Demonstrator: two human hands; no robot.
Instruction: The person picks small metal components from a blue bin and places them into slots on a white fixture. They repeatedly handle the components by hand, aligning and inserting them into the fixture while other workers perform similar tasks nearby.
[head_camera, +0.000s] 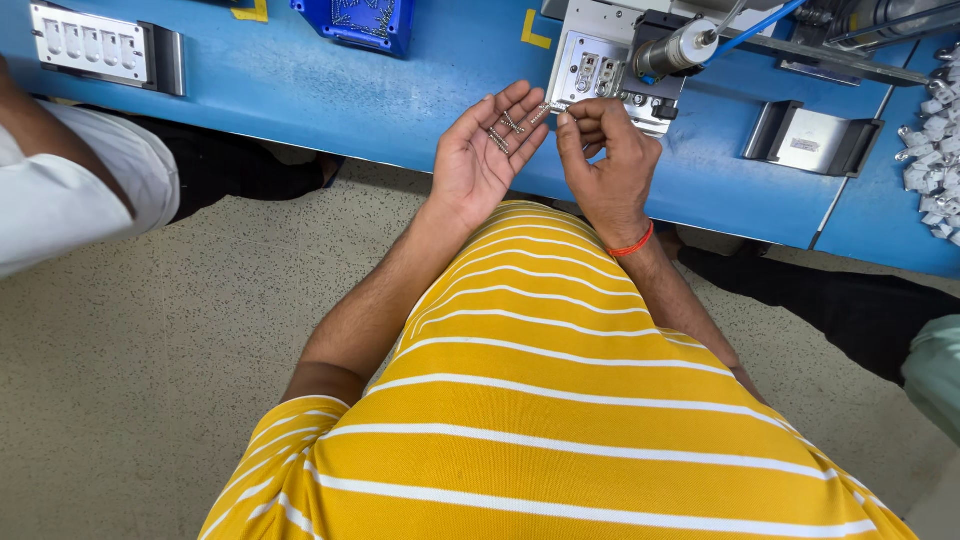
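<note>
My left hand (482, 150) is held palm up at the edge of the blue workbench (330, 90), with a few small metal screws (503, 132) lying across its fingers. My right hand (603, 152), with a red thread at the wrist, pinches one screw (549, 109) between thumb and forefinger just right of the left fingertips. Both hands hover just in front of a metal fixture (592, 70) that holds a white part, with a silver cylinder tool (672, 50) beside it.
A white switch plate (90, 45) lies at the bench's far left, a blue bin (357, 20) of screws at the top, a metal bracket (812, 138) and a pile of white parts (935, 150) at the right. Another person's white sleeve (70, 190) is at left.
</note>
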